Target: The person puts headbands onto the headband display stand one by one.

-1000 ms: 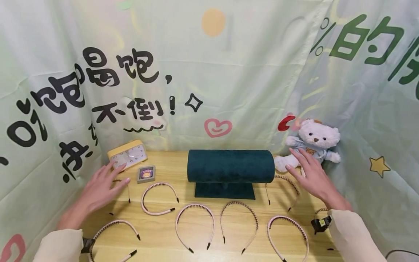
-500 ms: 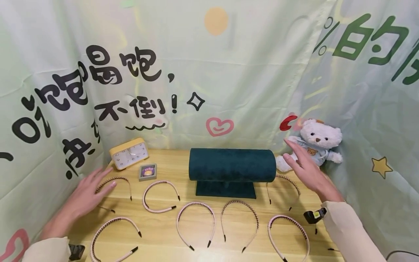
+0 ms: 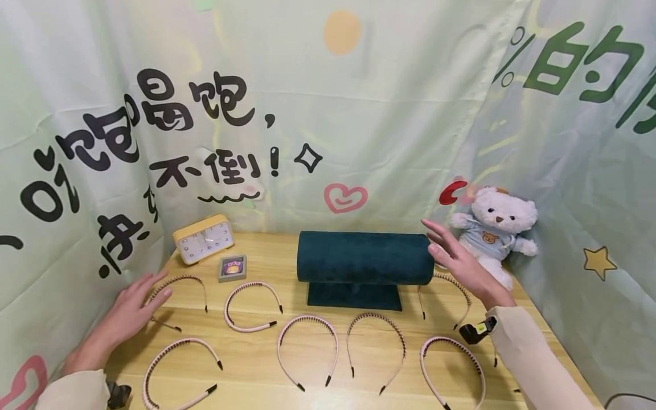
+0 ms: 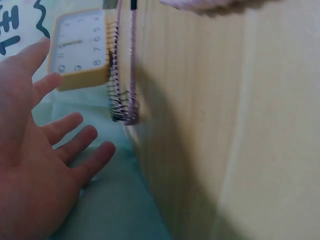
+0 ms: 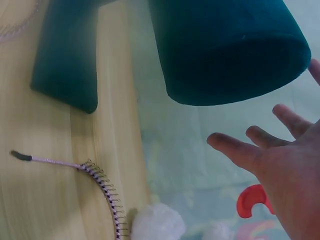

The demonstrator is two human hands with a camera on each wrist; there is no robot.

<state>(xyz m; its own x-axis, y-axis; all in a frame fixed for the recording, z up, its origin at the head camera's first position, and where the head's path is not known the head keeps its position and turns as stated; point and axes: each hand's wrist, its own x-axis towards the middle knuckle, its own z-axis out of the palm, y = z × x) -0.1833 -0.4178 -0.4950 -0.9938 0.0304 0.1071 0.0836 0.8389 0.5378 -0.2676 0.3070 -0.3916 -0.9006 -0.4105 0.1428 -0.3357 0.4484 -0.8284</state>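
Note:
A dark teal velvet roll stand [image 3: 364,259] stands at the back middle of the wooden table. My right hand [image 3: 463,265] is raised by its right end, fingers spread and holding nothing; in the right wrist view the fingertips come close to the end of the roll. At the left, my left hand [image 3: 134,307] hovers with fingers extended beside a thin toothed headband [image 3: 187,277], partly covering it in the head view. Several other headbands lie about, among them a pink one [image 3: 247,329], a pink one in front of the stand [image 3: 307,317] and a thin one [image 3: 376,314].
A yellow clock [image 3: 204,239] and a small grey framed picture [image 3: 232,268] sit at the back left. A white teddy bear [image 3: 499,228] leans in the back right corner. Printed cloth walls [image 3: 400,142] enclose the table [image 3: 266,364] at the back and sides.
My right hand has moved left, from in front of the bear to the roll's end. The left hand has drawn back left, away from the clock, uncovering more of the thin headband.

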